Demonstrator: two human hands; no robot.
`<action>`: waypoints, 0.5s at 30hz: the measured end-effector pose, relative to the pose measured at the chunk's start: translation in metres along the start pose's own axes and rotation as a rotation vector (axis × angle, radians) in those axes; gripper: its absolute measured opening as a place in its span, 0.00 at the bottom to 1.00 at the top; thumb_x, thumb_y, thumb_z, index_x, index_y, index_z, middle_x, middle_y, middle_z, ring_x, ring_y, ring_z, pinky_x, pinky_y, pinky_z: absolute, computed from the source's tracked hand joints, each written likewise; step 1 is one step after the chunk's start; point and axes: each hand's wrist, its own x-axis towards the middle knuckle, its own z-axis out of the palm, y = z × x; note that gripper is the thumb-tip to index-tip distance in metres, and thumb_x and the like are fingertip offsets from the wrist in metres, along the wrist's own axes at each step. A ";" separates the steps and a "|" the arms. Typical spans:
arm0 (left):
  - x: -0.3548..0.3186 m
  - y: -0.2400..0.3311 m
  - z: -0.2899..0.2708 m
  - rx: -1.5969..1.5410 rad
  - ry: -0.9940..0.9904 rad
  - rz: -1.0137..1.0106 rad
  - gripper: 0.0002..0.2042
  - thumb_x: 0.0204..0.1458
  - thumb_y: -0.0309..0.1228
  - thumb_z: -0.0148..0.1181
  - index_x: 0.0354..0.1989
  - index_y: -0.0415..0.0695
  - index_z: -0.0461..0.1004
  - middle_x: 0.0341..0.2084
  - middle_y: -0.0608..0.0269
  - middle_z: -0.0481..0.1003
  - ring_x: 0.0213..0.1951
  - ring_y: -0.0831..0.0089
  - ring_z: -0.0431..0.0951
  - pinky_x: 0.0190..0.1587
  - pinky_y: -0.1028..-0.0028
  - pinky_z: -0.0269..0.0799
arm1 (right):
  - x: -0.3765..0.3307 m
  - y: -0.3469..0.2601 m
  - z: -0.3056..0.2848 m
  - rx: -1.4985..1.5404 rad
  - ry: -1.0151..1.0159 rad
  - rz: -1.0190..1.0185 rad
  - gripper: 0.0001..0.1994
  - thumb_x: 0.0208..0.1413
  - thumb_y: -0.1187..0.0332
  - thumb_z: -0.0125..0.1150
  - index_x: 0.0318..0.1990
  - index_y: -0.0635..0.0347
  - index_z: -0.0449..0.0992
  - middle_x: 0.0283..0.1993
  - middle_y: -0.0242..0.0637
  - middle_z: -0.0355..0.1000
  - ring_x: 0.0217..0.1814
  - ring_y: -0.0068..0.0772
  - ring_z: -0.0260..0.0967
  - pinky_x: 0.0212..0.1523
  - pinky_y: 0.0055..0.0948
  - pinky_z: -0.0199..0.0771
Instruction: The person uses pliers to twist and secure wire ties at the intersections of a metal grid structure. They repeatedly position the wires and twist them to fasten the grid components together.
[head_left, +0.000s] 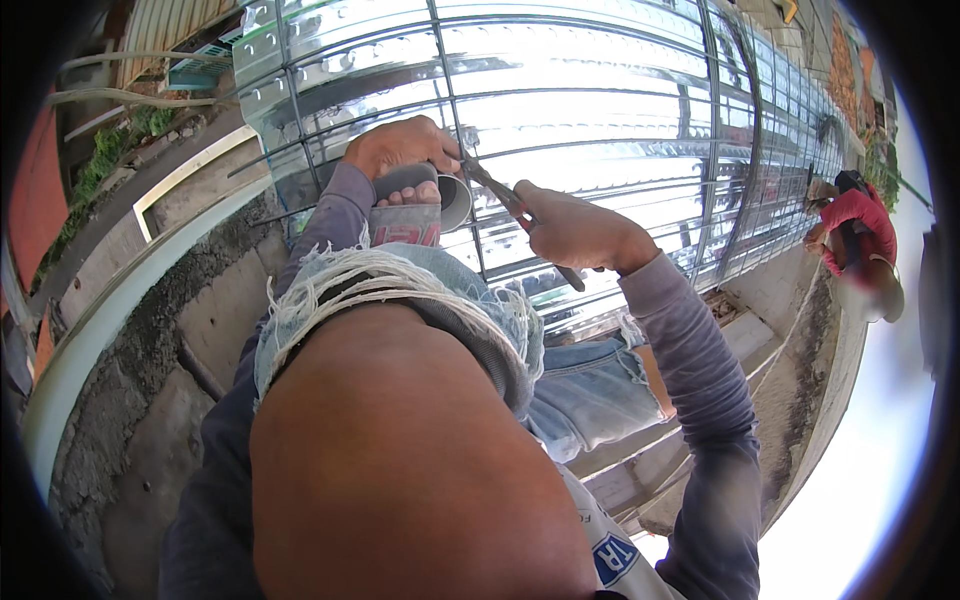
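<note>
The person is crouching over a mesh of steel bars [600,150] laid on shiny ribbed metal decking [620,90], one bent knee in torn denim filling the middle of the view. Starting at the left, the left hand [400,148] is curling closed over the top of a grey pipe sleeve [440,195] and pressing it against the bars, just above the toes of a sandalled foot [408,212]. At three o'clock from it, the right hand [575,232] is clamping shut around the handles of a thin metal tool [505,200], pliers as far as I can judge. The tool's tip is pointing towards ten o'clock and meeting the mesh right beside the sleeve's open end. To my eye, the work is going best if the left hand is pinning the sleeve firmly while the right is turning in short, even twists. Far off at three o'clock, another worker in red [855,225] is bending down.
</note>
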 end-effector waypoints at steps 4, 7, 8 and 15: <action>0.002 -0.003 0.000 -0.020 -0.005 -0.022 0.17 0.51 0.35 0.72 0.47 0.39 0.88 0.38 0.53 0.86 0.38 0.64 0.80 0.47 0.64 0.73 | 0.004 -0.014 -0.011 -0.075 -0.031 0.100 0.18 0.58 0.78 0.50 0.56 0.71 0.68 0.44 0.60 0.77 0.46 0.59 0.79 0.46 0.50 0.74; 0.003 -0.003 0.000 -0.017 0.002 -0.032 0.16 0.52 0.35 0.72 0.46 0.39 0.88 0.38 0.53 0.86 0.38 0.64 0.79 0.47 0.63 0.73 | 0.016 -0.019 -0.016 -0.200 -0.047 0.126 0.16 0.57 0.77 0.51 0.54 0.71 0.69 0.41 0.57 0.78 0.43 0.55 0.79 0.44 0.49 0.74; 0.004 -0.004 0.001 -0.007 0.006 -0.029 0.16 0.52 0.35 0.72 0.46 0.39 0.88 0.38 0.53 0.86 0.38 0.64 0.79 0.47 0.63 0.73 | 0.017 -0.024 -0.021 -0.215 -0.075 0.126 0.16 0.57 0.76 0.51 0.53 0.71 0.69 0.40 0.57 0.78 0.42 0.54 0.79 0.43 0.48 0.74; -0.001 -0.001 -0.003 0.207 0.010 0.071 0.16 0.53 0.32 0.69 0.49 0.40 0.87 0.36 0.53 0.85 0.37 0.66 0.80 0.46 0.68 0.74 | 0.042 -0.077 -0.056 -0.464 -0.316 0.235 0.18 0.59 0.71 0.48 0.53 0.74 0.70 0.34 0.48 0.77 0.34 0.41 0.80 0.29 0.41 0.81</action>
